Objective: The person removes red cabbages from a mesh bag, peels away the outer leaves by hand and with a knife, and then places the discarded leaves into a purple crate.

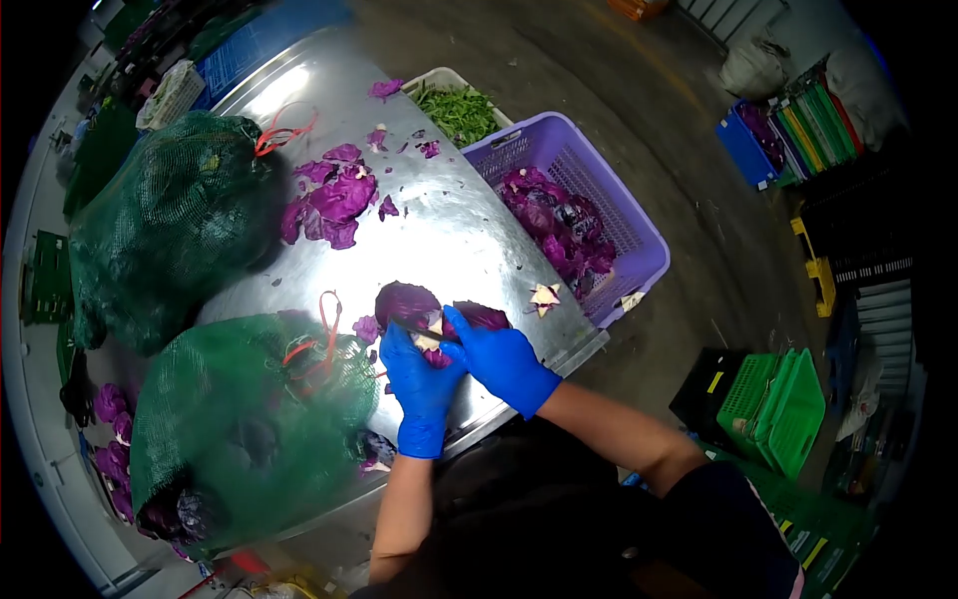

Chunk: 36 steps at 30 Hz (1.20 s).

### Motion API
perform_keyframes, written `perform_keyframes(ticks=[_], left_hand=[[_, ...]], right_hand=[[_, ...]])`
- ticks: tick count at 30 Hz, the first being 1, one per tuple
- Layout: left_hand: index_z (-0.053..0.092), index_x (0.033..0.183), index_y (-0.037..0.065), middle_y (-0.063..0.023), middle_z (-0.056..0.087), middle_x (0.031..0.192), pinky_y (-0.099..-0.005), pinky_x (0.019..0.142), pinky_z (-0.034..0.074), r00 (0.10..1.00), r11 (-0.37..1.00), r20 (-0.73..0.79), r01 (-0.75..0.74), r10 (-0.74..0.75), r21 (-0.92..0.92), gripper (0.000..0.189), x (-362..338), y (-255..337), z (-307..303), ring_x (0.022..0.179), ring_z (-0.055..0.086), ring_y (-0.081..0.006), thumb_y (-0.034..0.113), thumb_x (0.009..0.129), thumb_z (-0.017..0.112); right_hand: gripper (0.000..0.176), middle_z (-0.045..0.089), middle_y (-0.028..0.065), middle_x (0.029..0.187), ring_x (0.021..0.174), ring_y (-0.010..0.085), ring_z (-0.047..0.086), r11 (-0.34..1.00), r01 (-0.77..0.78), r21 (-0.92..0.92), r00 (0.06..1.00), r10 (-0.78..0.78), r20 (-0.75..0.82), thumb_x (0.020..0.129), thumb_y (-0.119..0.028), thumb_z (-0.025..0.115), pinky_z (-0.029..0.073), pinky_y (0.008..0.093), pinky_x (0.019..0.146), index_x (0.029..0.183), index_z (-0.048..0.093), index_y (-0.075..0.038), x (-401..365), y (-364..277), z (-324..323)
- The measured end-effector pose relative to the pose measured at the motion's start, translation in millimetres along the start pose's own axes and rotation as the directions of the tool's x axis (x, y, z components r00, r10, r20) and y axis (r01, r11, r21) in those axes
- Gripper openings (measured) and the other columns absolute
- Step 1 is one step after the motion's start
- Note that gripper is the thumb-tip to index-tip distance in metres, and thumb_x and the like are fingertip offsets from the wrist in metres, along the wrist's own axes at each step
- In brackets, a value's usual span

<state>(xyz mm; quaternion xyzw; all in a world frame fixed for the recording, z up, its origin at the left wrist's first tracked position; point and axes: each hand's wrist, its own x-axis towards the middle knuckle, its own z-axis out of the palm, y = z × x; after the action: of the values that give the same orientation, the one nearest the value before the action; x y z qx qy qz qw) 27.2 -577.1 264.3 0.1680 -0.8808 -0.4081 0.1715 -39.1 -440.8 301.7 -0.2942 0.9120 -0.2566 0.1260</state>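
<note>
Both of my hands wear blue gloves and meet near the front edge of the steel table. My left hand (419, 384) is closed around a piece of red cabbage with a pale cut core (429, 337). Against that core, my right hand (504, 361) grips what looks like a knife, its dark narrow blade (427, 332) partly showing and its handle hidden in the glove. One dark purple cabbage part (407, 301) lies just beyond my left fingers; another cabbage part (483, 316) is behind my right hand.
Two green mesh sacks (175, 220) stand on the left, the nearer holding red cabbages. Loose purple leaves (337, 200) and a cut-off core (544, 299) lie on the table (449, 240). A purple crate (624, 220) of cabbage leaves and a bin of greens (454, 112) adjoin its right edge.
</note>
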Motion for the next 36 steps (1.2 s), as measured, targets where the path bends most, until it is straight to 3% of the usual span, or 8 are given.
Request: perform_keyframes(ticks=[6, 11, 17, 22, 23, 27, 30, 36], left_hand=[[0.035, 0.141, -0.004, -0.0228, 0.043, 0.137, -0.0451, 0.109, 0.035, 0.999, 0.987, -0.030, 0.018, -0.013, 0.158, 0.114, -36, 10, -3, 0.127, 0.042, -0.0379, 0.034, 0.052, 0.095], [0.033, 0.145, 0.000, -0.0146, 0.041, 0.143, -0.0403, 0.113, 0.032, 0.988, 0.933, 0.044, 0.156, -0.150, -0.324, 0.115, -42, -24, -37, 0.131, 0.042, -0.0285, 0.025, 0.052, 0.096], [0.032, 0.146, 0.000, -0.0151, 0.036, 0.148, -0.0411, 0.115, 0.030, 0.985, 0.978, 0.174, 0.034, 0.002, -0.204, 0.116, -28, -28, -48, 0.136, 0.037, -0.0289, 0.025, 0.053, 0.095], [0.025, 0.149, 0.005, -0.0169, 0.026, 0.152, -0.0444, 0.117, 0.028, 0.967, 0.929, -0.084, 0.206, -0.242, -0.306, 0.109, -59, -29, -37, 0.138, 0.033, -0.0312, 0.010, 0.061, 0.088], [0.020, 0.151, 0.004, -0.0167, 0.025, 0.152, -0.0440, 0.116, 0.028, 0.884, 0.664, 0.074, 0.400, -0.461, -0.632, 0.109, -57, -7, -36, 0.137, 0.034, -0.0310, 0.009, 0.065, 0.087], [0.023, 0.149, 0.000, -0.0171, 0.031, 0.148, -0.0404, 0.114, 0.031, 0.887, 0.812, -0.098, 0.362, -0.451, -0.458, 0.106, -45, -31, -12, 0.134, 0.037, -0.0306, 0.015, 0.068, 0.088], [0.027, 0.148, -0.001, -0.0187, 0.035, 0.145, -0.0400, 0.112, 0.033, 0.921, 0.873, -0.056, 0.346, -0.386, -0.343, 0.106, -30, -37, -13, 0.133, 0.039, -0.0314, 0.019, 0.065, 0.090], [0.044, 0.133, 0.000, -0.0179, 0.057, 0.124, -0.0404, 0.097, 0.047, 0.953, 0.929, 0.222, 0.263, -0.207, -0.262, 0.092, 17, 7, -24, 0.113, 0.058, -0.0309, 0.027, 0.060, 0.092]], right_hand=[[0.041, 0.069, 0.0207, 0.084, 0.085, 0.0368, 0.067, 0.959, -0.183, 0.218, 0.983, 0.180, 0.034, 0.098, -0.039, 0.049, 0.052, 0.0444, 0.076, 0.104, 0.067, -0.003, 51, 37, 15], [0.036, 0.070, 0.0190, 0.086, 0.080, 0.0368, 0.068, 0.832, -0.376, 0.408, 0.911, 0.413, -0.002, 0.095, -0.035, 0.053, 0.052, 0.0432, 0.070, 0.095, 0.068, -0.002, 74, 74, 51], [0.084, 0.069, 0.0164, 0.092, 0.081, 0.0348, 0.068, 0.955, -0.047, 0.292, 0.995, 0.070, -0.068, 0.084, -0.051, 0.068, 0.052, 0.0450, 0.071, 0.151, 0.031, -0.017, 49, 38, 14], [0.041, 0.069, 0.0149, 0.089, 0.078, 0.0322, 0.068, 0.915, -0.092, 0.392, 0.990, 0.041, 0.137, 0.088, -0.044, 0.065, 0.053, 0.0398, 0.072, 0.112, 0.067, -0.010, 35, 10, 5], [0.037, 0.069, 0.0149, 0.087, 0.079, 0.0311, 0.068, 0.901, -0.195, 0.388, 0.969, 0.117, 0.216, 0.089, -0.042, 0.064, 0.053, 0.0399, 0.071, 0.104, 0.070, -0.009, 33, 9, 2], [0.030, 0.068, 0.0119, 0.079, 0.068, 0.0178, 0.065, 0.633, -0.165, 0.756, 0.966, 0.259, -0.006, 0.090, -0.030, 0.066, 0.052, 0.0322, 0.064, 0.093, 0.066, -0.001, 17, 94, 91], [0.042, 0.069, 0.0129, 0.084, 0.068, 0.0199, 0.067, 0.899, -0.300, 0.320, 0.947, 0.321, -0.013, 0.091, -0.036, 0.065, 0.053, 0.0338, 0.062, 0.119, 0.061, -0.005, 15, 81, 21], [0.059, 0.069, 0.0152, 0.093, 0.067, 0.0334, 0.067, 0.995, 0.077, 0.061, 0.995, -0.080, 0.063, 0.093, -0.049, 0.055, 0.051, 0.0428, 0.056, 0.140, 0.047, -0.014, 14, 11, -6]])
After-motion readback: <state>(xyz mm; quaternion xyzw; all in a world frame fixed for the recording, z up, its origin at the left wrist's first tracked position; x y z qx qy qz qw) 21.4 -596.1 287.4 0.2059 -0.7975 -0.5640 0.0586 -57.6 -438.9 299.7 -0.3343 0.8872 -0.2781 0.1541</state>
